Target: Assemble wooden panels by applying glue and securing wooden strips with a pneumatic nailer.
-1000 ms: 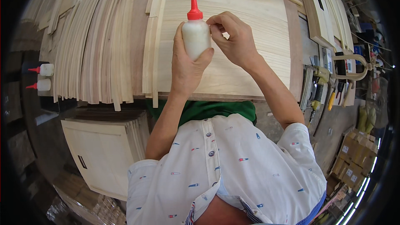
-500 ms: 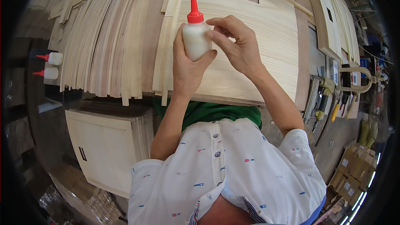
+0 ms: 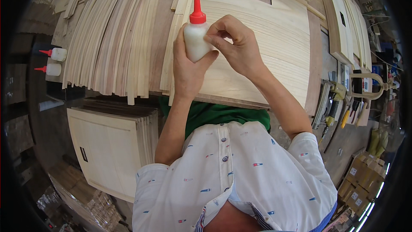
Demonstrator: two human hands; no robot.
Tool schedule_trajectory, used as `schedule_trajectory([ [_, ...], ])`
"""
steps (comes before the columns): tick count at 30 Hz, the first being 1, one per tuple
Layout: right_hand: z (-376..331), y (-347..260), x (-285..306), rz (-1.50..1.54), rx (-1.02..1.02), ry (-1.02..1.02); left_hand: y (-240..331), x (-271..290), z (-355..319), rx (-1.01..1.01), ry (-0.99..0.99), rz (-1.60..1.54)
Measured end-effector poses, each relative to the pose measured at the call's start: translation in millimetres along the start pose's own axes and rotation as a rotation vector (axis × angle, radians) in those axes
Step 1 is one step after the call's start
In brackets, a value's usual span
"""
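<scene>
My left hand [image 3: 189,76] is wrapped round a white squeeze glue bottle [image 3: 196,41], which stands upright with its long red nozzle pointing away from me. A pale blob sits on the nozzle's tip. At the bottle's right side, my right hand [image 3: 237,47] has thumb and forefinger pinched together against or very near the bottle wall. Whatever lies between those fingertips, if anything, is too small to make out. Beneath both hands lies a pale wooden panel [image 3: 274,47] with a rectangular slot near its far edge.
Thin wooden strips [image 3: 109,38] lie in a row to the left. Two more red-tipped bottles [image 3: 53,69] rest beyond them. Slotted panels [image 3: 105,150] stand stacked at lower left. On the right are a wooden-framed saw or clamp [image 3: 367,85], hand tools [image 3: 332,107] and cardboard boxes [image 3: 362,178].
Both hands and the bottle have shifted slightly left in the picture. My right thumb and forefinger, apart before, have closed into a pinch at the bottle's side.
</scene>
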State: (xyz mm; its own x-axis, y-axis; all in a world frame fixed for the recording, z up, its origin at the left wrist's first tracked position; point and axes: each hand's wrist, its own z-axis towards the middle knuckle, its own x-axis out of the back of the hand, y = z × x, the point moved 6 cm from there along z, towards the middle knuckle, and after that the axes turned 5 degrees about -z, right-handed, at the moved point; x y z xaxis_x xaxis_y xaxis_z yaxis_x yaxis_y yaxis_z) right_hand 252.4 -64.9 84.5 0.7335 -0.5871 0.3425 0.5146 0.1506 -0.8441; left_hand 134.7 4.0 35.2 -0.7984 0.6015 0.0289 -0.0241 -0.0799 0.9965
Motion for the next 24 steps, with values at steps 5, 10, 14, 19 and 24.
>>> schedule_trajectory([
  [5,4,-3,0,-0.019,-0.058,0.005,0,3,4,0.008,-0.013,-0.048],
  [10,6,-1,-2,-0.051,-0.040,-0.025,0,3,1,0.044,-0.012,-0.059],
  [14,0,10,-10,0.043,-0.145,-0.141,1,6,4,0.039,0.002,-0.078],
  [19,3,2,0,-0.010,-0.108,-0.022,16,5,5,-0.013,-0.074,-0.162],
  [24,10,-11,5,-0.266,-0.008,-0.187,18,1,1,0.083,-0.165,-0.200],
])
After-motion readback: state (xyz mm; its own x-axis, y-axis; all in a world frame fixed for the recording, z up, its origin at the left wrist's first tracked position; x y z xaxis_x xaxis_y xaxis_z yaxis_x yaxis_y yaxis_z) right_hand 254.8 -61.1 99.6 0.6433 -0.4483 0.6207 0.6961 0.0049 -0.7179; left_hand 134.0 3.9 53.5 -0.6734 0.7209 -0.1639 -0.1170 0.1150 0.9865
